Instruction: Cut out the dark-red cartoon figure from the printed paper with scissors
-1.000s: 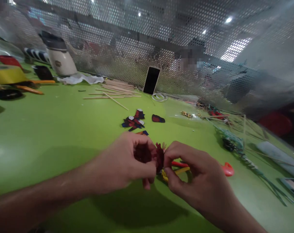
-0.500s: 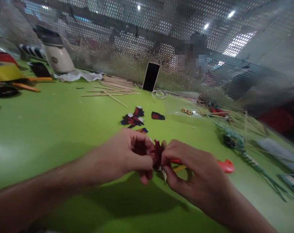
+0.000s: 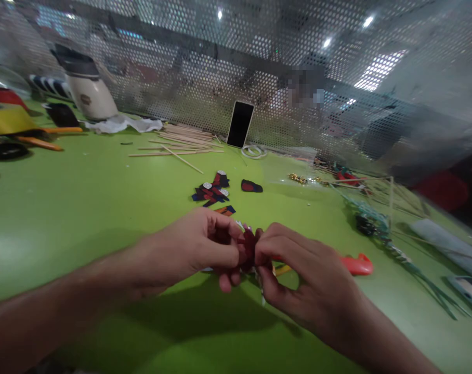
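Between my two hands is a small dark red piece (image 3: pixel 250 243) with jagged edges; its exact kind I cannot make out. My left hand (image 3: pixel 205 244) pinches it from the left with thumb and curled fingers. From the other side my right hand (image 3: pixel 304 270) grips its right edge between thumb and forefinger, beside a thin pale strip that points down. A red-orange handle (image 3: pixel 358 265) shows past my right hand, and something yellow lies partly hidden beneath it. Just beyond my hands are several dark red and navy cut pieces (image 3: pixel 212 192), and one separate piece (image 3: pixel 252 186) lies to their right.
Thin wooden sticks (image 3: pixel 187 139) lie at the back, beside a propped phone (image 3: pixel 240 124) and a white cable (image 3: pixel 253 151). A cream bottle (image 3: pixel 90 93) and yellow tape (image 3: pixel 8 119) stand left. Gold beads (image 3: pixel 298 178) and green strands (image 3: pixel 400 254) lie right, against a perforated screen (image 3: pixel 173 67).
Both hands have shifted very slightly left in the view together with the dark red piece, as has the whole scene. The grip of both hands stays much the same.
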{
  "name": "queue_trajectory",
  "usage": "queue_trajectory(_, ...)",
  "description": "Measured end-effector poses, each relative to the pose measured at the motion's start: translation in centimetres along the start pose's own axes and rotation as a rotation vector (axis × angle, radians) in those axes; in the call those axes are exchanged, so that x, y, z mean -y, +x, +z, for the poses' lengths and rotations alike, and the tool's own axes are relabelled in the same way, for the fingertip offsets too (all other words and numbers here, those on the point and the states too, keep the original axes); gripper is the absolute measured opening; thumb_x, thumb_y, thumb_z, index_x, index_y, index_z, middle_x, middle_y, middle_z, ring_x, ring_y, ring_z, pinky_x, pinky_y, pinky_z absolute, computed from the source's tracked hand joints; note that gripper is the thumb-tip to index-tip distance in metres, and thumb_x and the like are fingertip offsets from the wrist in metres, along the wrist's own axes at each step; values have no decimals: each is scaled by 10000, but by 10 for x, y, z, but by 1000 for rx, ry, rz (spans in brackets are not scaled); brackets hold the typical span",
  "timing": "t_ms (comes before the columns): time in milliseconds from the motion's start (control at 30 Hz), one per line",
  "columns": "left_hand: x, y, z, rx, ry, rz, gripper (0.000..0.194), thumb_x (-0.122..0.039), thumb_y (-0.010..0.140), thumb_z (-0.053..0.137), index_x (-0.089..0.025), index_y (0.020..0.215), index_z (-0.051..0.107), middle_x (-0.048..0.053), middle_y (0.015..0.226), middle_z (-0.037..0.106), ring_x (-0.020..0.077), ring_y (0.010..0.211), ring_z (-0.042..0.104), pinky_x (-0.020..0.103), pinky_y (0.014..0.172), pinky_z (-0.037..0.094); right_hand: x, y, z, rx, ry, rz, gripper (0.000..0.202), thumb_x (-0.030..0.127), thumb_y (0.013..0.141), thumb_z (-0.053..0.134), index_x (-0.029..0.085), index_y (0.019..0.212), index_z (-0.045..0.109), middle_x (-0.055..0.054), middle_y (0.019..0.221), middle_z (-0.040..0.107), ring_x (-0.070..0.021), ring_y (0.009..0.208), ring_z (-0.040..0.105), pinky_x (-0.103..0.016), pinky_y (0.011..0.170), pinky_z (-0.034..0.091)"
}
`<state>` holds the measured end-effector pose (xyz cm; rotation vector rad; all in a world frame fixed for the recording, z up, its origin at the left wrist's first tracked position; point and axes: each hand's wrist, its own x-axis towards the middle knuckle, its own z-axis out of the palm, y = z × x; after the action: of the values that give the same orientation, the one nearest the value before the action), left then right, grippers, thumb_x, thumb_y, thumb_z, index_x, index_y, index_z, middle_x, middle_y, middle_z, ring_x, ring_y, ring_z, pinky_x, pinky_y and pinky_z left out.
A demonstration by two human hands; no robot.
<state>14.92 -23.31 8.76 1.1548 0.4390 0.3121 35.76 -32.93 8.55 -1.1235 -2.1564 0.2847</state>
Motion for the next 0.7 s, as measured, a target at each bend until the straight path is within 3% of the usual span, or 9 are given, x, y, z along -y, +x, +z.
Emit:
queue_trajectory(200,-4,-2,0,43,44,-19,112,-67,865,787,-131,780,752,-20,729,715,68,609,639,118,562,583,0,0,-3,79,-43,7,213,20,951,583,230,938,550,21,897,592,-128,752,529,-272,673,417)
queue_trajectory(333,-6,-2,2,46,43,-56,92,-94,848,812,-124,793,745,-18,731,712,74,604,648,118,538,583,1,0,-9,127,-16,-32,209,30,985,553,237,957,556,2,912,623,-142,760,559,-277,667,444)
queue_trajectory(533,-4,-3,-1,96,6,-78,106,-129,883,837,-125,814,757,-25,703,707,72,602,649,99,517,574,3,2,-18,198,102,17,211,35,1014,603,244,987,584,-21,990,706,-158,847,660,-279,730,498)
queue_trajectory(700,-4,-5,-4,110,27,-93,72,-122,907,810,-114,855,761,-15,738,714,69,591,663,103,524,588,4,-1,-23,216,158,2,152,70,1074,602,212,1086,656,-3,1011,695,-112,869,646,-213,787,514)
